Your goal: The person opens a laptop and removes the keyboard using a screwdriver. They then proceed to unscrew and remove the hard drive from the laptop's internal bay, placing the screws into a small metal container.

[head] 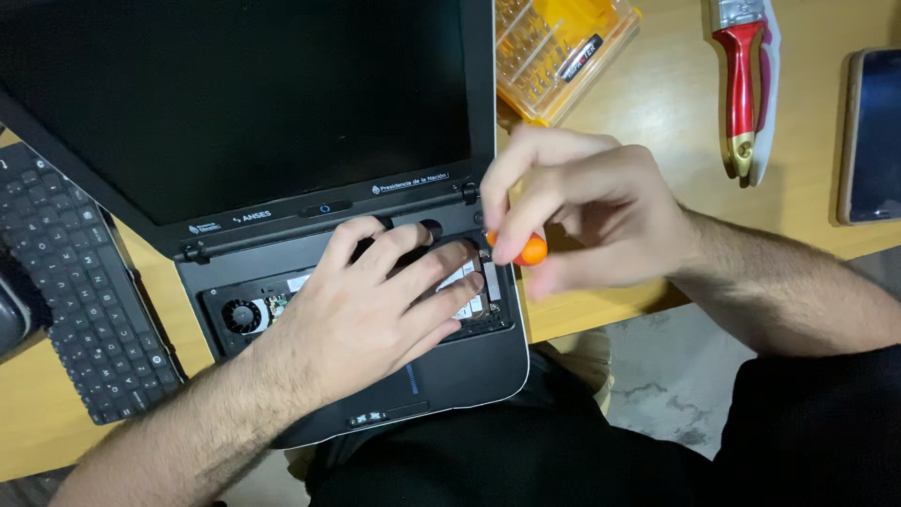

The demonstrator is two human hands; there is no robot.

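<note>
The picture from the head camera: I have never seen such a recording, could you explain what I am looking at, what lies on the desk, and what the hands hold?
This is one view, from a camera worn on a person's head, looking down at their own two bare hands. The left hand rests flat on an opened small laptop, whose keyboard lies removed at the left; a fan shows inside. The right hand pinches a screwdriver with an orange handle at the laptop's right hinge. On the wooden desk also lie a yellow bit case, a brush with a red handle and a phone.

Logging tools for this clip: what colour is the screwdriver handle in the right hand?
Orange; the screwdriver handle shows in the head view, pinched in the right hand.
</note>
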